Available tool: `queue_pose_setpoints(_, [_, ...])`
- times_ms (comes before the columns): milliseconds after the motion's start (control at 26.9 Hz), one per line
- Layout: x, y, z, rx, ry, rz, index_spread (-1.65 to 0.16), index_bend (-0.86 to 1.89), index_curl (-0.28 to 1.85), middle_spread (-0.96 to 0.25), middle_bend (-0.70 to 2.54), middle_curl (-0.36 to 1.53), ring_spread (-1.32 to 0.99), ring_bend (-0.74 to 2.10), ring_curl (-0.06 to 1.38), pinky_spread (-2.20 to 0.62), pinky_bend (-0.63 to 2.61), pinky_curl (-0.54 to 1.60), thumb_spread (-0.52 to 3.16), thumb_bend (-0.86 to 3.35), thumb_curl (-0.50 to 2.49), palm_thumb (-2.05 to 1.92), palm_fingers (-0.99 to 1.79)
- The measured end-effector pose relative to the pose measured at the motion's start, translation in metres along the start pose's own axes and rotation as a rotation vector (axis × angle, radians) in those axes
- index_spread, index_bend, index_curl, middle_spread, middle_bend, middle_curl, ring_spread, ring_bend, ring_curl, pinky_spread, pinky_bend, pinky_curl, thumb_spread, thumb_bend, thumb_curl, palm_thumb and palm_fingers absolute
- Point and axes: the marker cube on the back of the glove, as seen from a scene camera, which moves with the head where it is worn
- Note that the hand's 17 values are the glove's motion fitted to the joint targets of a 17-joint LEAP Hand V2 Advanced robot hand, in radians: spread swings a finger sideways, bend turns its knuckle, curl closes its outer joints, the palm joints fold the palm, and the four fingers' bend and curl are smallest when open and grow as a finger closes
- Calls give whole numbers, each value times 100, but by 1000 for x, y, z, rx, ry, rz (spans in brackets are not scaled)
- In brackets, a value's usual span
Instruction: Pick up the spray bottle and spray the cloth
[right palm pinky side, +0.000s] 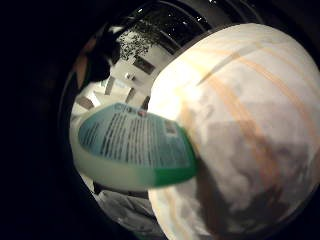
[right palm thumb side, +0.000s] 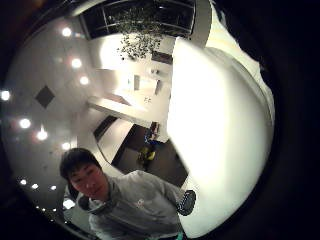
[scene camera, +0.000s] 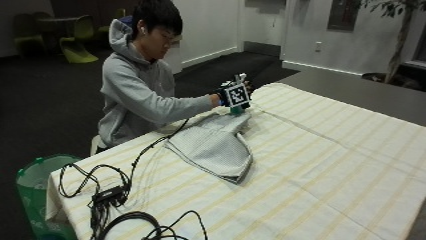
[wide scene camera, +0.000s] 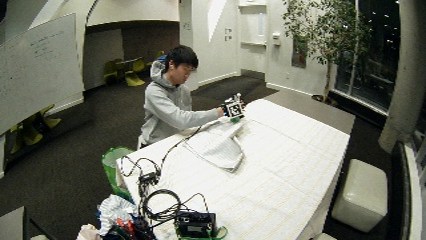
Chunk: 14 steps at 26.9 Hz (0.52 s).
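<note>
step: aim and spray | right hand (scene camera: 226, 95) fingers wrapped round spray bottle (right palm pinky side: 132, 147), held upright just above grey cloth (scene camera: 213, 145) on table (scene camera: 333, 165) | tip nozzle down toward cloth before squeezing

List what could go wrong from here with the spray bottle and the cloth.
1. The right hand holds the spray bottle just above the cloth's far end, so spray may land on the striped tablecloth.
2. Cables lie near the cloth and could get wet.
</note>
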Motion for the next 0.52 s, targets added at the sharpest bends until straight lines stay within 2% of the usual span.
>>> queue_pose_setpoints(149, [-1,2,-18,56,56,-4,-24,4,43,-6,40,44,-10,42,43,-6,50,47,48,-3,72,96,43])
queue_pose_setpoints(298, [-19,24,-28,-23,2,-7,-26,7,36,-7,34,41,-8,39,38,0,49,43,59,-4,69,91,38])
queue_pose_setpoints(521, [-42,35,-36,49,-10,-32,-29,14,34,-6,32,40,-5,33,35,7,45,40,70,-3,66,90,35])
